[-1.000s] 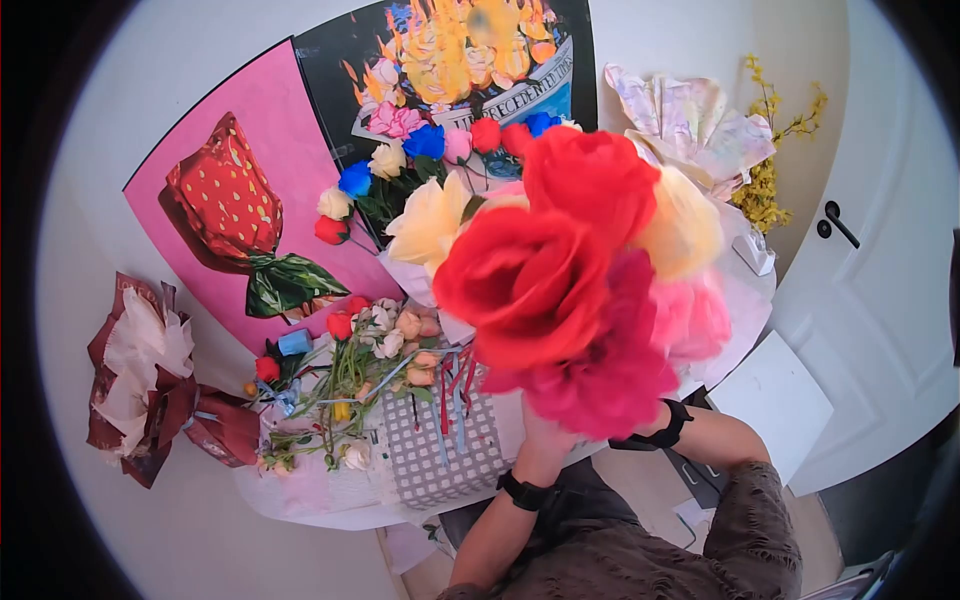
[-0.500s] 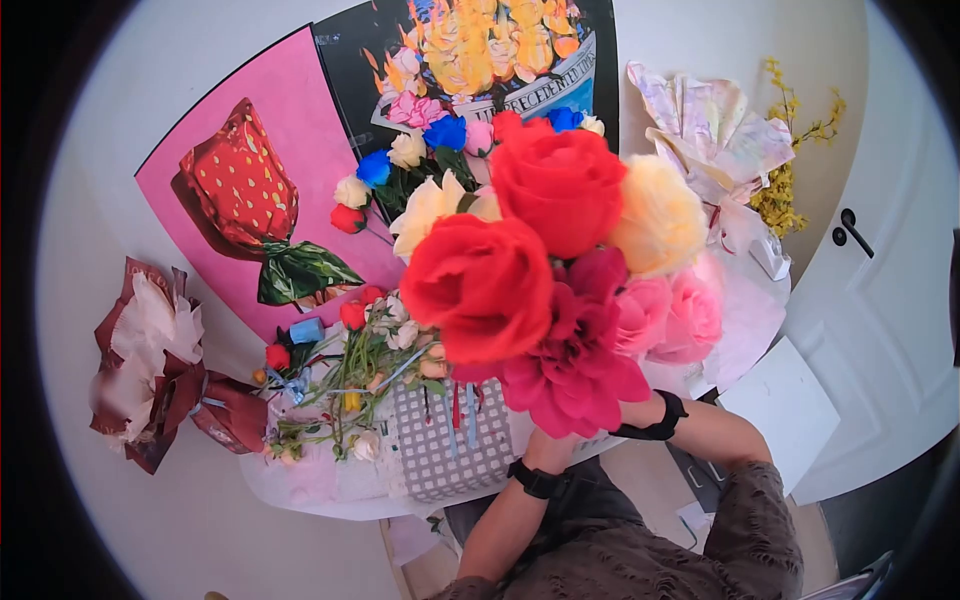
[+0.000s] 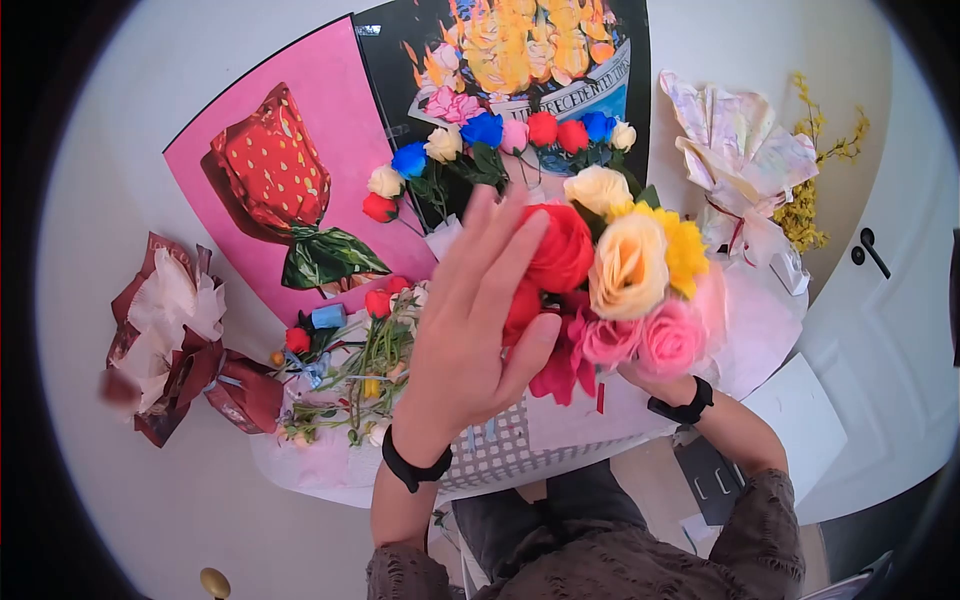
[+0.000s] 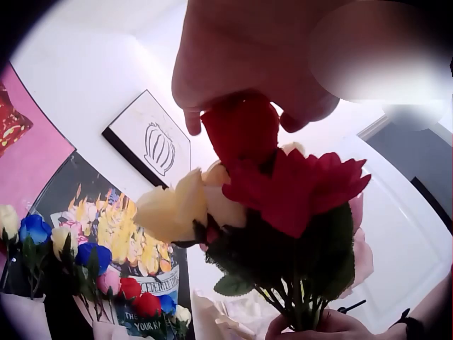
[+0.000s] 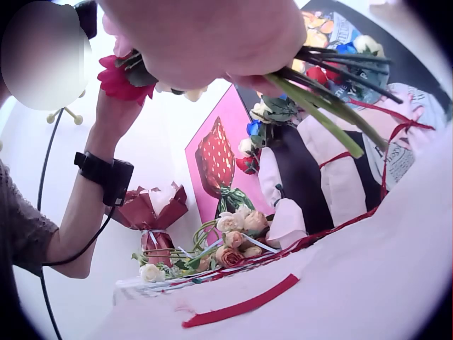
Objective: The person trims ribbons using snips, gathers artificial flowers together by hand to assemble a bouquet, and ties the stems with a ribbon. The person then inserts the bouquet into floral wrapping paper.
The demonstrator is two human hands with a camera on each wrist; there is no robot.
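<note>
My right hand (image 3: 655, 385) grips the stems of a bunch of artificial flowers (image 3: 628, 268) and holds it up in front of me. Below that fist, the bare green stems (image 5: 315, 117) stick out in the right wrist view. Cream roses, a yellow flower (image 3: 686, 255), pink roses (image 3: 672, 338) and red roses (image 3: 562, 248) make up the bunch. A magenta flower (image 4: 304, 193) shows at its near side. My left hand (image 3: 465, 325) lies against the red roses, fingers straight and thumb apart. In the left wrist view its fingertips straddle one red rose (image 4: 244, 131).
Loose flowers and stems (image 3: 365, 355) lie on the table's left part. Roses in blue, cream and red (image 3: 482, 130) stand along the back before two posters. A maroon-wrapped bundle (image 3: 185, 340) is at far left, pale wrapping paper (image 3: 745, 150) at back right. Red ribbon (image 5: 244, 301) lies on the table.
My left hand has come up from beneath the bunch to its left side, against the red roses. The bunch has turned and shifted right, showing the yellow flower and more cream roses.
</note>
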